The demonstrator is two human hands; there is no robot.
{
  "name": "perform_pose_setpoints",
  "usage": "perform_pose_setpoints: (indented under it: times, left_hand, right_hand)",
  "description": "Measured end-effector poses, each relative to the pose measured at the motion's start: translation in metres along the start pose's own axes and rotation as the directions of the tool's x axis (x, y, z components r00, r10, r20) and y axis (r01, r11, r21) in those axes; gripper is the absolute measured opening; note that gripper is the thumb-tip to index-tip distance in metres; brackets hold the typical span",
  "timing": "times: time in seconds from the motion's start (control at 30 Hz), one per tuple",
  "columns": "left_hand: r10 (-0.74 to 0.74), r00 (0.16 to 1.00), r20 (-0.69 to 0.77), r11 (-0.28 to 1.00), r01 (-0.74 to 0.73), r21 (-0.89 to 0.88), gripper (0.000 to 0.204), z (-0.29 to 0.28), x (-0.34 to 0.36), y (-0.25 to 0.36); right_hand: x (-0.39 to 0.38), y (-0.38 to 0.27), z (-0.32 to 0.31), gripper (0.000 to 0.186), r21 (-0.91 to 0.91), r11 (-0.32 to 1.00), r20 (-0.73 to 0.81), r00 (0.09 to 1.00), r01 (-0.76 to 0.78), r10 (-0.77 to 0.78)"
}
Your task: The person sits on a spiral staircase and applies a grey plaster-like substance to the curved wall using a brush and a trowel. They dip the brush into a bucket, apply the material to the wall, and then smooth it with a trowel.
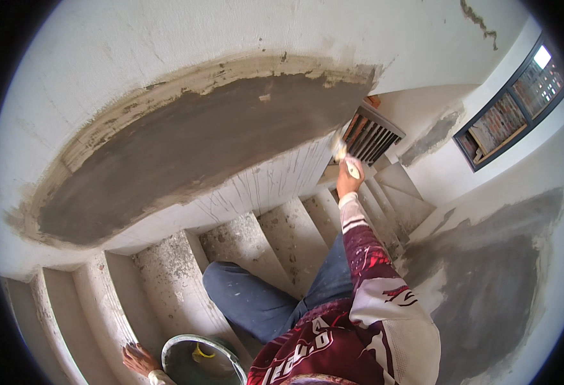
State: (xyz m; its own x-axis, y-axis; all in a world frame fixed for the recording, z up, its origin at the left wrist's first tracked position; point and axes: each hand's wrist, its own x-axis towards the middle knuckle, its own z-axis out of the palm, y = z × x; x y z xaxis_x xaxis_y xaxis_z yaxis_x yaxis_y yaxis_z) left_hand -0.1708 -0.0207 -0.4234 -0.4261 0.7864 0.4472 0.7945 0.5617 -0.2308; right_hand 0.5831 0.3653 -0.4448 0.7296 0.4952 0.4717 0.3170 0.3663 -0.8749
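My right hand (349,179) is stretched forward, its fingers wrapped round a paintbrush (352,169) with a pale handle. The bristle end is smeared by motion and points toward the wall near the far end of the dark grey plaster patch (217,135). My left hand (139,359) rests on a stair step at the lower left, its fingers laid out and holding nothing. Beside it stands a dark round bucket (242,367) with a greyish rim. Liquid lies in the bucket, along with a small yellow object (199,352) whose kind I cannot make out.
Speckled concrete stairs (291,234) run under my legs from lower left to upper right. Dark drips streak the white wall (256,186) below the patch. A slatted grille (372,136) and a dark-framed window (513,102) are farther off. Another grey patch (487,276) covers the right wall.
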Motion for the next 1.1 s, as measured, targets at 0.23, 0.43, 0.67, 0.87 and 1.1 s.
perform_pose_setpoints:
  times: [0.23,0.43,0.67,0.87,1.1]
  left_hand:
    - [-0.015,1.0,0.004,1.0,0.015,-0.023,0.038,-0.002,-0.001,-0.004]
    - [-0.03,0.999,0.043,0.999,0.031,-0.024,0.041,0.008,-0.005,-0.015]
    - [-0.087,0.986,0.145,0.994,0.095,-0.054,0.041,0.005,0.01,0.012]
    - [-0.139,0.971,0.194,0.99,0.141,0.004,0.041,-0.016,0.003,0.004]
    - [-0.102,0.986,0.134,0.994,0.104,-0.012,0.042,-0.006,0.001,-0.002]
  right_hand:
    - [0.055,-0.08,0.009,0.01,0.054,0.984,-0.051,0.985,0.168,-0.165]
    - [0.108,-0.17,0.032,0.012,0.117,0.88,-0.192,0.88,0.461,-0.435]
    - [0.067,-0.11,0.042,0.011,-0.049,0.9,-0.135,0.89,0.433,-0.435]
    - [-0.088,-0.193,0.095,0.007,0.287,0.83,0.314,0.771,0.479,-0.554]
    - [-0.025,-0.158,0.061,0.01,0.413,0.873,0.267,0.882,0.258,-0.387]
